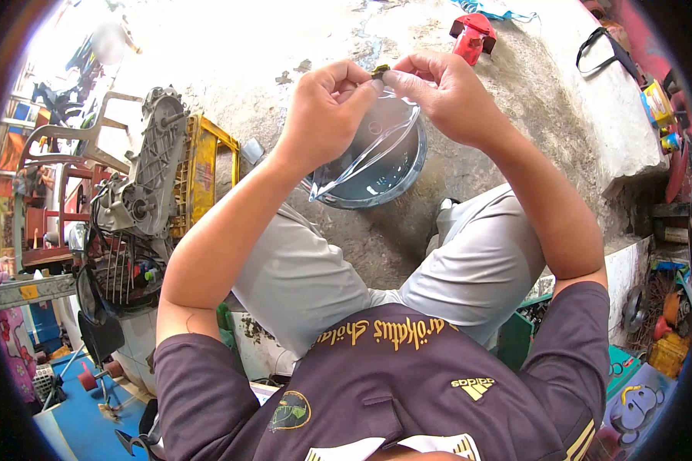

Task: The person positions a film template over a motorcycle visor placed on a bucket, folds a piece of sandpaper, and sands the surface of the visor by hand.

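My left hand [329, 111] and my right hand [444, 96] meet above a dark bucket. Between their fingertips is a small dark piece with yellow-green on it [380, 71], too small to name. Both hands are closed in a pinch on it. Just below them stands the bucket [396, 188], with liquid that reflects light inside. A thin clear strip or tube [373, 157] runs in a loop across the bucket's mouth, from near my right hand to the left rim. Whether my right hand touches it, I cannot tell.
A metal engine casing [155, 157] and a yellow crate [204, 169] stand at the left, beside a chair frame [92, 142]. A red object [473, 38] lies on the concrete ahead. Along the right runs a concrete ledge [623, 138] with a dark strap [603, 50].
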